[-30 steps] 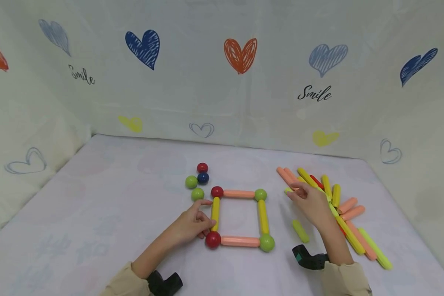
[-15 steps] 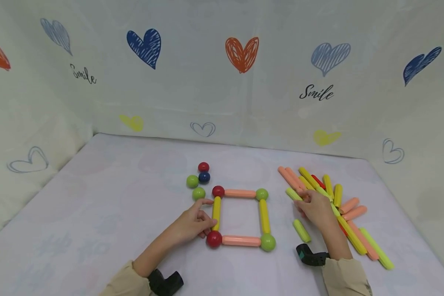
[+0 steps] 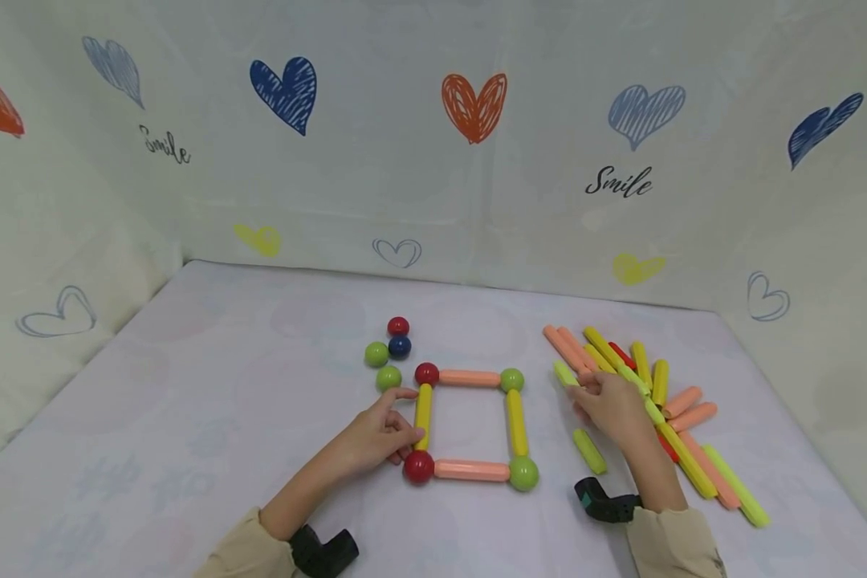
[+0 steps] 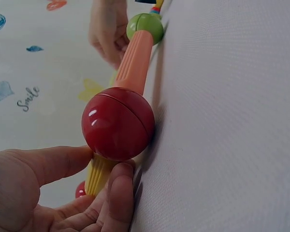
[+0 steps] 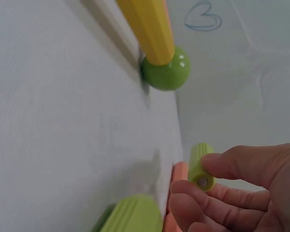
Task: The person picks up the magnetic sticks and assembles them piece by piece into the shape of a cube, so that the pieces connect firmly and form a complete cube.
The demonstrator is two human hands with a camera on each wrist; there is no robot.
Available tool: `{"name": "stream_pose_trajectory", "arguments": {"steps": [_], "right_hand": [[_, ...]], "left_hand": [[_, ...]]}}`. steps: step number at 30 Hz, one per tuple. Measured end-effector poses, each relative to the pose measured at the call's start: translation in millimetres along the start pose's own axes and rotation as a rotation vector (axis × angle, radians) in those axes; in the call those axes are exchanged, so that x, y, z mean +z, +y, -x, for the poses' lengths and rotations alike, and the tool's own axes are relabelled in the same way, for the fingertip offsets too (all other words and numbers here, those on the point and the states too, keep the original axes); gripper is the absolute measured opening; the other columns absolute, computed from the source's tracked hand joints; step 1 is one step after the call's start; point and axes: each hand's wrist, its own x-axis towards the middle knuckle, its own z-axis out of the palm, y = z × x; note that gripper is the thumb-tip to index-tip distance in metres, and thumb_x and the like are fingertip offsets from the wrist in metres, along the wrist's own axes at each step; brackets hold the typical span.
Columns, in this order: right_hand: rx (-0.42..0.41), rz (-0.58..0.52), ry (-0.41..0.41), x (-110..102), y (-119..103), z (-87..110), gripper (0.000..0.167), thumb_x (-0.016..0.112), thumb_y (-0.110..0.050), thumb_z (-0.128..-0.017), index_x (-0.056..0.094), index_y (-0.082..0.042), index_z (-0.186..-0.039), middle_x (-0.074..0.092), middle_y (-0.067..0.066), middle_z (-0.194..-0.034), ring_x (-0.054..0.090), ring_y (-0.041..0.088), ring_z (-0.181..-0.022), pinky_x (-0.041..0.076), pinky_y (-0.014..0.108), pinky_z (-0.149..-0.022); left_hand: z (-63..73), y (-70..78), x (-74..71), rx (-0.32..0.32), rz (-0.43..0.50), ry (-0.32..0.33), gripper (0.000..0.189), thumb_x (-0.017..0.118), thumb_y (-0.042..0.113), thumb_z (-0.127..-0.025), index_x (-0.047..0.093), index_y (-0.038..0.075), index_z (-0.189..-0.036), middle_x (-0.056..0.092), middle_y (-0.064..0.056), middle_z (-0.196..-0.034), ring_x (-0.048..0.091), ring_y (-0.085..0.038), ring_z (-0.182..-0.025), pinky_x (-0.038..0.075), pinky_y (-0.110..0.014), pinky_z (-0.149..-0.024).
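Observation:
On the table lies a square of rods and balls, with red balls (image 3: 419, 467) at its left corners and green balls (image 3: 523, 473) at its right ones. Peach rods (image 3: 471, 470) form its near and far sides. My left hand (image 3: 376, 433) pinches the square's left yellow rod (image 4: 99, 173) between thumb and fingers, close beside the near red ball. Over to the right, my right hand (image 3: 612, 405) pinches a short light-green rod (image 5: 201, 164); a round metallic spot shows in its end. Another short green rod (image 3: 589, 451) lies below that hand.
Loose yellow, peach, red and green rods spread in a heap right of my right hand, including a long yellow rod (image 3: 686, 461). Behind the square's left corner sit loose balls, among them a blue ball (image 3: 400, 346). A curtain with printed hearts (image 3: 474, 108) stands behind the table.
My right hand has drawn slightly right and nearer with the light-green rod, then shifted a little back leftward, and more of the rod shows. My left hand stays in place on the yellow rod.

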Motion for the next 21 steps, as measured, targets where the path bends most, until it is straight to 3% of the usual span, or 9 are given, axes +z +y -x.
{"name": "stream_pose_trajectory", "arguments": {"steps": [8, 21], "right_hand": [[-0.100, -0.097, 0.005, 9, -36, 15.9, 0.035, 0.063, -0.022, -0.088, 0.058, 0.003, -0.113, 0.066, 0.007, -0.076, 0.059, 0.015, -0.061, 0.049, 0.024, -0.055], [-0.201, -0.167, -0.082, 55, -79, 37.5, 0.021, 0.067, -0.015, -0.085, 0.063, -0.005, -0.103, 0.060, 0.001, -0.070, 0.051, 0.011, -0.057, 0.043, 0.021, -0.052]], "left_hand": [[0.1, -0.2, -0.2, 0.004, 0.001, -0.008, 0.056, 0.064, 0.013, -0.086, 0.036, 0.007, -0.134, 0.058, -0.003, -0.075, 0.055, -0.014, -0.062, 0.052, -0.027, -0.063], [2.6, 1.9, -2.0, 0.027, 0.004, -0.030, 0.056, 0.064, 0.015, -0.087, 0.036, 0.005, -0.135, 0.059, -0.005, -0.075, 0.054, -0.014, -0.061, 0.051, -0.027, -0.062]]}}
